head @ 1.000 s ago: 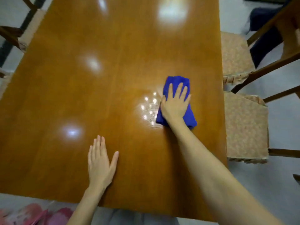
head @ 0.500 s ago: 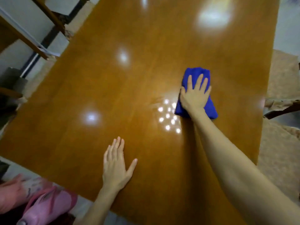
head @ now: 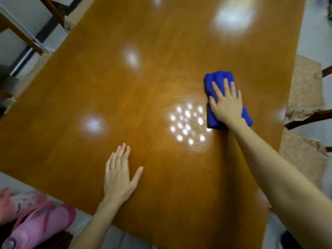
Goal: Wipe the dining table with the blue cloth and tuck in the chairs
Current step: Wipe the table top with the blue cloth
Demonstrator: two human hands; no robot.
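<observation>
Blue cloth [head: 218, 79] is lying folded right of centre in the frame, on the dining table [head: 125, 97], and I am pressing it flat under my right hand [head: 227, 105], fingers straight. My left hand [head: 118, 178] is resting palm down at lower centre, fingers extended, holding nothing. I am judging the cloth soft, light and apt to bunch on this glossy top, so a spread palm over its middle is suiting it better than a pinch.

the glossy brown counter [head: 111, 90] shines with lamp glare. a folded blue cloth [head: 218, 79] lies right of its middle under the flat right hand [head: 227, 103]; the left hand [head: 119, 177] rests flat near the front edge.
</observation>
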